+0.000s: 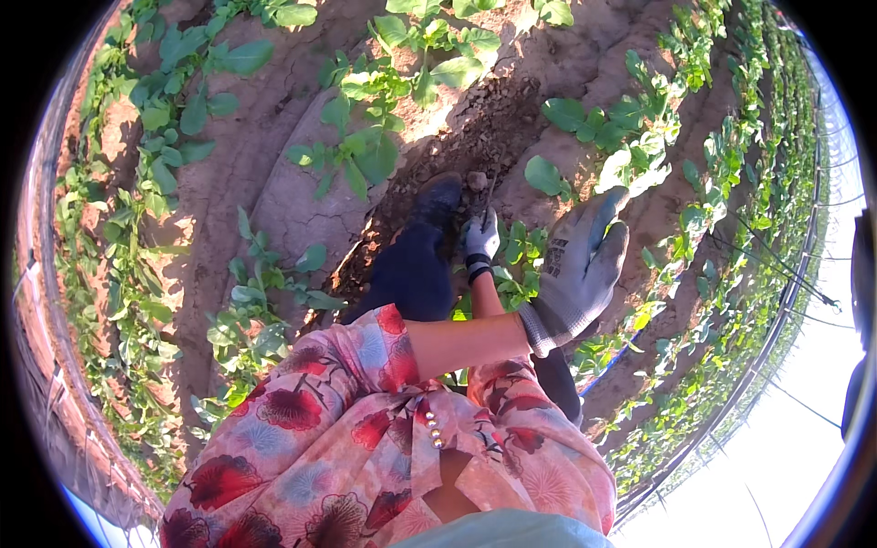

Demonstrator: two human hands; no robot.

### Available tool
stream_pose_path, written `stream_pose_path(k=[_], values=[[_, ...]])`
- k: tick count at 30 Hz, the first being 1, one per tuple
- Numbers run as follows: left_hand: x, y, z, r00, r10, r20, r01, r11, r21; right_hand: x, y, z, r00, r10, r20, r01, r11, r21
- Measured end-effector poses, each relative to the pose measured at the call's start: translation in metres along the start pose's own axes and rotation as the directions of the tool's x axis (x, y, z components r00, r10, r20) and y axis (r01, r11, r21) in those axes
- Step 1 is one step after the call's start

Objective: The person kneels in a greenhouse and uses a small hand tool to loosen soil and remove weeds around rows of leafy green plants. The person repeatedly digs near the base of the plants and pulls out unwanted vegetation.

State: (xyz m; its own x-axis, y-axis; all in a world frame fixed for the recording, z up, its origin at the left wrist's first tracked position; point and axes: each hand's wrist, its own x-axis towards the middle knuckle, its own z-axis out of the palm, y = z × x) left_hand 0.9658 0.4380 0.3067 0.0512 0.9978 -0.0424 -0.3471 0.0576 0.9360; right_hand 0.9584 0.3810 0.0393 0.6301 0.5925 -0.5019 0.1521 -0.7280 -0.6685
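Note:
My left hand, in a grey work glove that bears printing, is raised close to the camera. Its arm crosses to the right over my other forearm. The fingers point away from me with the thumb slightly apart, and nothing shows between them. Lower down, my right hand, in a light glove with a dark cuff, is closed around a thin rod-like tool. The tool's far end is hard to make out against the loose, dug soil. A clod lies beside it.
My dark boot stands in the broken soil. Leafy crop plants grow to its upper left, others right beside my right hand. More plant rows run along the right. A blue line lies among the leaves.

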Motion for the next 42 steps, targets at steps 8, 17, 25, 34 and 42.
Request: stream_pose_path(k=[8,17,25,34,42], values=[[-0.001,0.012,-0.007,1.000,-0.002,-0.012,0.002,1.000,-0.011,0.112,-0.053,0.017,0.995,0.026,0.099,-0.062,0.922,0.383],[0.011,0.029,-0.002,0.988,-0.024,0.150,0.038,0.995,-0.093,0.271,-0.006,0.003,0.764,-0.485,-0.426,0.457,0.872,-0.175],[-0.001,0.033,0.014,0.974,-0.042,0.222,0.080,0.982,-0.168,0.163,0.080,-0.034,0.842,-0.343,-0.416,0.251,0.932,-0.261],[-0.011,-0.006,0.024,0.986,-0.080,0.148,0.098,0.989,-0.112,0.046,0.056,-0.028,0.989,-0.082,-0.119,0.049,0.964,-0.262],[-0.018,-0.013,0.025,0.995,-0.098,0.035,0.102,0.988,-0.117,-0.040,0.025,-0.026,0.991,-0.131,-0.017,0.125,0.973,-0.192]])
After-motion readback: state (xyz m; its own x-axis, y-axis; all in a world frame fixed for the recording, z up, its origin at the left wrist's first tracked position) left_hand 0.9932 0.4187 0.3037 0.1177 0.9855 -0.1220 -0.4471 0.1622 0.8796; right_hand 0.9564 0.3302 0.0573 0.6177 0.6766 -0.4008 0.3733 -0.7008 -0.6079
